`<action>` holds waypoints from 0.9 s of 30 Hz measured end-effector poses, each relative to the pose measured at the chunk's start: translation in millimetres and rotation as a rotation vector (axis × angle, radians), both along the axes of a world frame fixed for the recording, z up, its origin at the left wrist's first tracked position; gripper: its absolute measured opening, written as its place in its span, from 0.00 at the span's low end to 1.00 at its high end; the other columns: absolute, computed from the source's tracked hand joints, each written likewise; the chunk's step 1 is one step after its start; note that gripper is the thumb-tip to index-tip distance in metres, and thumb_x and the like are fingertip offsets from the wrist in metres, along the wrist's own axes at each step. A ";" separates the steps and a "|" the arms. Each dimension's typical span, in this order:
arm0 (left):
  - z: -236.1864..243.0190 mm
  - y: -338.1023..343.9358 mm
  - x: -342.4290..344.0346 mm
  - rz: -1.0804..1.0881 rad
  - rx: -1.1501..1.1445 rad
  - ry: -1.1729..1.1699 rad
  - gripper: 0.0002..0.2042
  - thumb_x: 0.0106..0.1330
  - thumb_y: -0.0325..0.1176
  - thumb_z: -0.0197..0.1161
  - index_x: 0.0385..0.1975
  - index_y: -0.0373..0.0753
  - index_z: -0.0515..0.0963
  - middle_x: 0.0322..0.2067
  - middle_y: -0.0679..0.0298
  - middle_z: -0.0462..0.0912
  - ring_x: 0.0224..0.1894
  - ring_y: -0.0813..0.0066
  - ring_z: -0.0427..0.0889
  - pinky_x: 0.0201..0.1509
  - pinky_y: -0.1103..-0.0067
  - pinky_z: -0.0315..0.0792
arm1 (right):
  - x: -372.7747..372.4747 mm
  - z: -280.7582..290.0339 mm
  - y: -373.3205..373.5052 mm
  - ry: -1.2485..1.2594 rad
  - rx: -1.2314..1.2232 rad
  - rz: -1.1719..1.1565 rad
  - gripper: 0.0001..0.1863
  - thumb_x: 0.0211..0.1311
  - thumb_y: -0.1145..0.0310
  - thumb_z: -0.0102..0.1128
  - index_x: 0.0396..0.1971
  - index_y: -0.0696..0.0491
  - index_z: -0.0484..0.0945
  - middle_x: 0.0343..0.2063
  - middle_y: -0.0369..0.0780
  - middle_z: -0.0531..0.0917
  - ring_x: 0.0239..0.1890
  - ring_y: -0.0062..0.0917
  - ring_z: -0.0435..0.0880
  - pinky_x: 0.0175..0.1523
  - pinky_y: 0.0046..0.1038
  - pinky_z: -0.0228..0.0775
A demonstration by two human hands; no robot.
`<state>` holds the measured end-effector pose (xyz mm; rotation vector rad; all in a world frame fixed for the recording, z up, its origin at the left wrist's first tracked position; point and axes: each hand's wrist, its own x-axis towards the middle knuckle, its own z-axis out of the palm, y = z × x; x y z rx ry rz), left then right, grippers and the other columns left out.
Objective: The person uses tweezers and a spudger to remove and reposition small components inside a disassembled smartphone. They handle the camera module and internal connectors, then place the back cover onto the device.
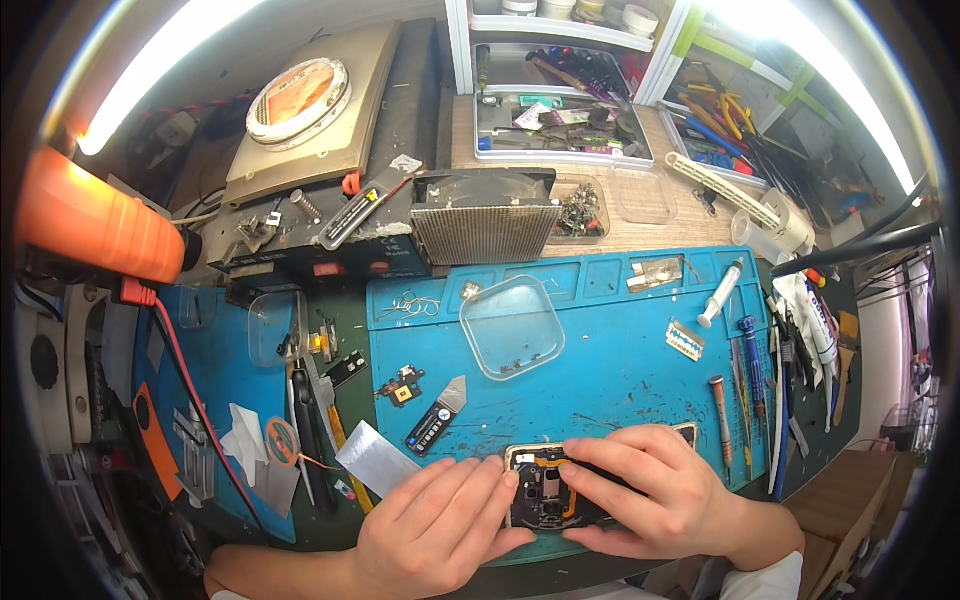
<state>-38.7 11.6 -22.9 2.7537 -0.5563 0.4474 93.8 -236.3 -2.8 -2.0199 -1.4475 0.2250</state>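
Note:
An opened smartphone (552, 495) lies on its side on the blue mat near the front edge, its black insides and orange flex cables showing. My left hand (435, 525) grips its left end, with fingers pressed together along the edge and the thumb at the near side. Over the phone's right part is my right hand (655, 490), index and middle fingers on the inner parts and thumb against the near edge. That hand hides most of the right half; only a far corner shows beyond it. Left of the phone lies a pry blade (437, 415) with a black handle.
A clear plastic tray (513, 328) with tiny screws sits on the blue mat (610, 370). Screwdrivers (722, 425), a syringe (720, 293) and a razor blade (685, 340) lie to the right. A silver sheet (375, 458) is by my left hand. Behind stands a finned metal block (487, 225).

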 end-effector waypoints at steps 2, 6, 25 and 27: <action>-0.1 0.1 -0.2 0.001 0.002 0.000 0.23 0.68 0.50 0.78 0.48 0.33 0.89 0.50 0.55 0.90 0.48 0.61 0.90 0.50 0.70 0.86 | -0.3 -0.9 0.0 -0.003 0.001 -0.001 0.32 0.52 0.62 0.83 0.56 0.62 0.86 0.60 0.46 0.84 0.53 0.36 0.84 0.55 0.37 0.81; -0.5 0.4 0.6 0.001 -0.007 0.010 0.24 0.67 0.50 0.78 0.48 0.33 0.89 0.50 0.55 0.90 0.48 0.61 0.90 0.50 0.69 0.86 | 0.1 -1.9 -0.3 -0.004 0.001 -0.007 0.32 0.52 0.62 0.83 0.56 0.62 0.86 0.60 0.45 0.84 0.53 0.36 0.84 0.55 0.36 0.81; 0.1 0.8 1.2 -0.009 -0.009 0.061 0.27 0.67 0.53 0.77 0.54 0.33 0.87 0.53 0.56 0.87 0.51 0.61 0.87 0.53 0.68 0.84 | -3.0 -3.8 -0.9 -0.020 -0.002 -0.015 0.33 0.48 0.64 0.83 0.55 0.65 0.86 0.60 0.47 0.85 0.53 0.35 0.84 0.54 0.34 0.81; 0.7 1.1 0.8 -0.011 -0.004 0.070 0.28 0.68 0.54 0.76 0.54 0.33 0.87 0.53 0.56 0.87 0.51 0.61 0.86 0.53 0.68 0.84 | -2.1 -3.4 -0.7 -0.010 0.006 -0.017 0.33 0.48 0.64 0.83 0.55 0.65 0.86 0.60 0.47 0.85 0.53 0.36 0.84 0.54 0.34 0.82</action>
